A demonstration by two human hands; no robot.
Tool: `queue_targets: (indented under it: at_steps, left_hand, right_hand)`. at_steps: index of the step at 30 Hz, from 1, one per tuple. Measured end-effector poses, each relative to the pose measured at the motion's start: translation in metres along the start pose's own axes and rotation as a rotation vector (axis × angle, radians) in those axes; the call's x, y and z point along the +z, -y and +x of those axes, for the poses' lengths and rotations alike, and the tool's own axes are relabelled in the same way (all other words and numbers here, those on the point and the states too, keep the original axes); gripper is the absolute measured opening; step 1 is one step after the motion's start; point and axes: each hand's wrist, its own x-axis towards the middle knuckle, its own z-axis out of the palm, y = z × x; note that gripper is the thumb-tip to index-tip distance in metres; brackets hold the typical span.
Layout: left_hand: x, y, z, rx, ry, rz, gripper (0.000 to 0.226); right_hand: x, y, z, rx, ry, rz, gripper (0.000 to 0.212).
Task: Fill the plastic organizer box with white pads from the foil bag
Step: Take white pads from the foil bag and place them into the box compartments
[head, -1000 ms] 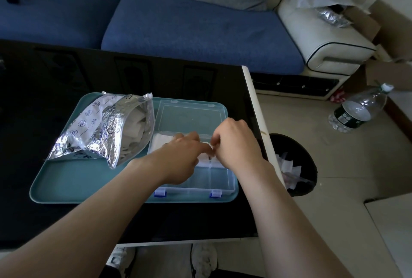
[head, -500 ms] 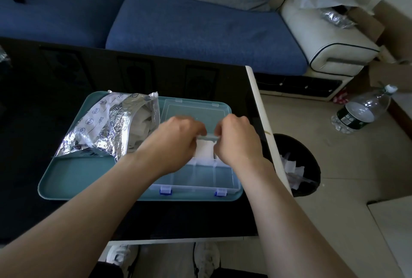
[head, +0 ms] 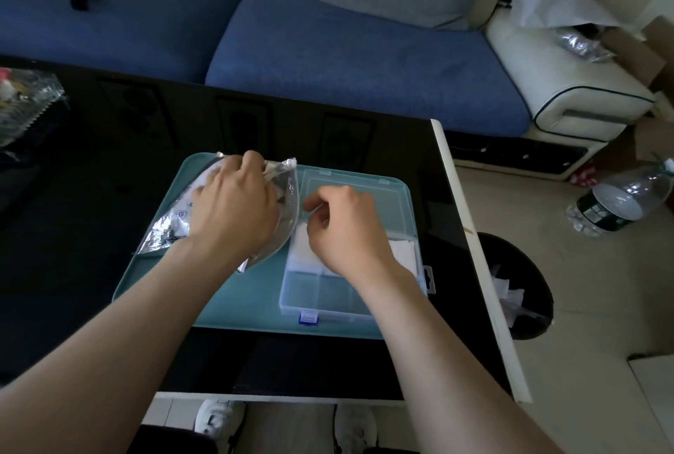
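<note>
The clear plastic organizer box (head: 317, 293) lies open on a teal tray (head: 233, 300), its lid (head: 364, 194) folded back. White pads (head: 301, 245) fill the rear left compartment, and more white pads (head: 403, 251) fill the rear right one. The front compartments show bare plastic. The foil bag (head: 164, 231) lies on the tray to the left of the box. My left hand (head: 233, 209) rests on the bag, fingers curled over its upper edge. Above the box's rear compartments, my right hand (head: 346, 227) hovers with loosely curled fingers and nothing visible in it.
The tray sits on a black table with a white right edge (head: 474, 253). A black waste bin (head: 525, 289) with crumpled paper stands right of the table. A plastic bottle (head: 616, 205) lies on the floor. A blue sofa (head: 346, 52) is behind.
My left hand left the box and moved left onto the foil bag. My right hand stays over the box, and both hands have let go of the pad they were placing.
</note>
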Motion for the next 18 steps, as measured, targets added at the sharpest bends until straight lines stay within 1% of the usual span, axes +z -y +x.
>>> queue_targets:
  at_steps: [1,4,6,9,11,14,17,18]
  left_hand:
    - [0.001,0.004,0.002,0.007,-0.011,-0.015,0.024]
    - [0.002,0.016,0.007,-0.005,-0.027,-0.022,0.016]
    - [0.002,0.025,0.009,-0.007,-0.026,-0.013,0.016]
    - [0.001,0.032,0.011,-0.011,0.025,0.014,0.012]
    - [-0.001,0.035,0.013,-0.036,0.061,0.015,0.009]
    - [-0.003,0.040,0.014,-0.067,0.095,0.020,0.009]
    - [-0.004,0.042,0.014,-0.090,0.118,0.030,0.013]
    - [-0.005,0.041,0.014,-0.098,0.123,0.036,0.015]
  right_hand:
    - [0.005,0.003,0.002,0.004,-0.005,0.022,0.030]
    - [0.020,0.013,0.007,0.010,-0.030,0.084,0.028]
    - [0.029,0.018,0.009,0.011,-0.023,0.113,0.029]
    - [0.041,0.024,0.009,0.005,0.023,0.120,0.034]
    - [0.049,0.026,0.010,0.006,0.039,0.078,0.036]
    - [0.058,0.027,0.014,0.015,0.019,0.030,0.027]
    - [0.065,0.028,0.017,0.035,0.002,0.050,0.036]
    - [0.066,0.029,0.018,0.029,-0.005,0.048,0.035]
